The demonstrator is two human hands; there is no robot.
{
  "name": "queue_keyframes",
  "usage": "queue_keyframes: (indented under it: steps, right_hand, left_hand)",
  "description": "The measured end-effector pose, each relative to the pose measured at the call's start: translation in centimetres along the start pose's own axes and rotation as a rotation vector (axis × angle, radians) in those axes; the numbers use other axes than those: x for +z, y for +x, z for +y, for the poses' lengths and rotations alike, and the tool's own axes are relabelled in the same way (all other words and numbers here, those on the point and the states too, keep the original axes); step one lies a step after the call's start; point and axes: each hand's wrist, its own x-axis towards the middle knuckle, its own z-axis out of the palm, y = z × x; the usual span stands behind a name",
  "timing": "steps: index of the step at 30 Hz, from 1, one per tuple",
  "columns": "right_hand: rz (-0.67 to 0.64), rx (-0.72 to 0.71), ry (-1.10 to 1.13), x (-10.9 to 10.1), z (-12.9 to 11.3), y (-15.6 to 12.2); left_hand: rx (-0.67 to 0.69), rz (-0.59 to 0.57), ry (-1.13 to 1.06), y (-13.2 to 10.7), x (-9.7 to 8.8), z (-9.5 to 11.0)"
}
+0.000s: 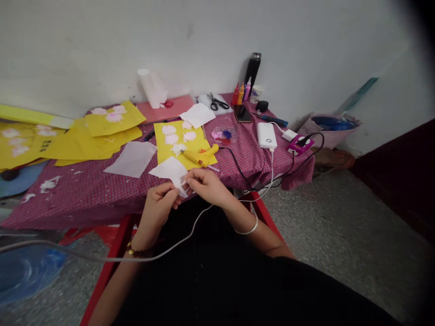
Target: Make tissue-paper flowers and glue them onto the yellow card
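Near the table's front edge, my left hand [162, 202] pinches the lower corner of a thin white tissue sheet [170, 169]. My right hand [207, 185] is closed on the same corner from the other side, where the paper looks crumpled or torn into a strip. Just beyond my hands lies a yellow glue gun [202, 156], resting on a yellow sheet [166, 151] with several pale pink tissue tufts. To the left, another tissue sheet [132, 158] lies flat on the cloth.
The checked tablecloth [81, 190] also carries yellow sheets with pink tufts [113, 115], scissors [219, 104], a phone [242, 113], paint bottles [240, 94] and a dark flask [252, 70]. A white power bank [267, 135] and a purple power strip [301, 144] trail cables across the right side.
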Motion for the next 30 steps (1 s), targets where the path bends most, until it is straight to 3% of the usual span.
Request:
queue_keyframes:
  steps: [5,11,16,20,24,26,30]
  right_hand:
    - [-0.015,0.073,0.087,0.1,1.1,0.6]
    - [-0.050,-0.117,-0.216,-0.1,0.7,0.2]
    - [-0.282,-0.221,-0.476,-1.1,-1.3,-0.4]
    - [-0.321,-0.241,-0.526,-1.5,-1.6,-0.5]
    - [-0.357,-0.276,-0.530,-1.8,-1.2,-0.3]
    - [-0.337,-0.288,-0.527,-1.9,-1.1,-0.4]
    - [-0.137,-0.309,-0.464,-1.7,-1.3,-0.7]
  left_hand:
    - [-0.010,0.004,-0.018,-0.2,0.3,0.5]
    - [0.053,-0.007,0.149,-0.4,-0.1,0.8]
    - [0.139,0.007,0.247,-0.5,-0.3,0.8]
    - [0.116,-0.011,0.280,-0.6,-0.3,1.4]
    - [0.065,-0.108,0.277,-0.7,-0.6,1.8]
    - [0.016,-0.156,0.230,-0.7,-0.8,1.9]
    - [-0.063,-0.134,0.134,-0.9,-0.7,2.2]
